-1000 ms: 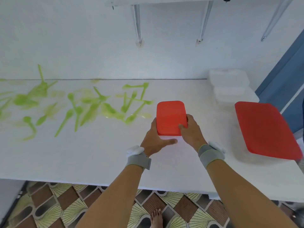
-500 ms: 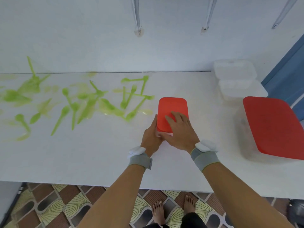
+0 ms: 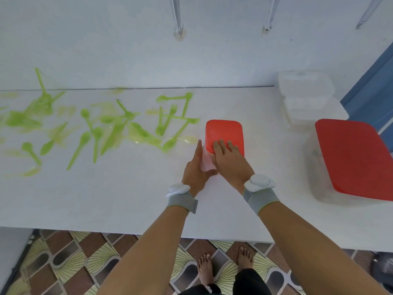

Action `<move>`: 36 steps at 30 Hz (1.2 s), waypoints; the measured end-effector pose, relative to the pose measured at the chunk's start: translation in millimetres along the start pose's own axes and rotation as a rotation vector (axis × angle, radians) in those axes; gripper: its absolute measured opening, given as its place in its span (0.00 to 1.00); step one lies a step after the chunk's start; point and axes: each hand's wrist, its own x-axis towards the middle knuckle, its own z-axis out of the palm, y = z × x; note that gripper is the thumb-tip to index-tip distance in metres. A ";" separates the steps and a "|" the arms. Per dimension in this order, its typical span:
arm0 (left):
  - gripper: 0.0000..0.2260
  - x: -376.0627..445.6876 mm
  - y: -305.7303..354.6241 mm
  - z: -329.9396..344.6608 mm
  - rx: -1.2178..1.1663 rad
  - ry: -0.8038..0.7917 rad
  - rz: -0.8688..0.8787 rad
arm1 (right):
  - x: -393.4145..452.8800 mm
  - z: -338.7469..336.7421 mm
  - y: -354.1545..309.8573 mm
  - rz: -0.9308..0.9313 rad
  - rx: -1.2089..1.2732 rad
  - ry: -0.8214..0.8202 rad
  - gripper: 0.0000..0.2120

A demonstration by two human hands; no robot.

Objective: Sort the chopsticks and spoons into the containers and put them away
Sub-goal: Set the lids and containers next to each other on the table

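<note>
1. Both hands are on the small container (image 3: 214,158): the left hand (image 3: 196,168) cups its near-left side, thumb curled under the near edge, and the right hand (image 3: 230,160) lies flat on the red lid (image 3: 224,135), fingers (image 3: 222,144) spread over the lid's near part. Neither hand is closed into a fist; whether the right hand is pressing the lid down or starting to pry it off I cannot tell.
2. The container sits on the white table (image 3: 127,188), right of middle and about midway between the front edge and the wall.
3. To do this step well, I judge the left hand should brace the clear wall while the right works along the lid's near edge, so the box does not skid.
4. The green spoons (image 3: 106,133) lie scattered from just left of the lid out to the table's left end; no chopsticks are clearly visible among them.
5. Room: the front strip of the table is bare, good for setting a lid down. To the right stand a large red-lidded tub (image 3: 353,158) near the front-right corner and stacked clear boxes (image 3: 306,96) at the back-right corner, so sideways moves that way are tight.
</note>
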 end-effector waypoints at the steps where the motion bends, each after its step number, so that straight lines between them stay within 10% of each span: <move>1: 0.52 -0.7 1.0 -0.5 0.001 -0.002 -0.002 | 0.2 -4.5 1.8 -0.007 0.052 0.052 0.23; 11: 0.31 -4.1 3.3 -4.0 0.084 0.011 0.050 | -9.2 -48.3 22.4 0.445 0.838 0.730 0.11; 19: 0.29 -1.6 4.2 -4.7 0.052 0.032 0.056 | -19.5 -10.3 61.1 1.018 1.423 0.810 0.06; 30: 0.37 -7.5 6.5 -8.4 0.054 0.025 0.077 | -45.1 20.7 59.4 1.183 0.877 0.230 0.22; 36: 0.50 -5.7 11.2 -9.0 0.066 0.005 0.027 | -38.1 13.4 51.0 0.988 0.738 0.313 0.27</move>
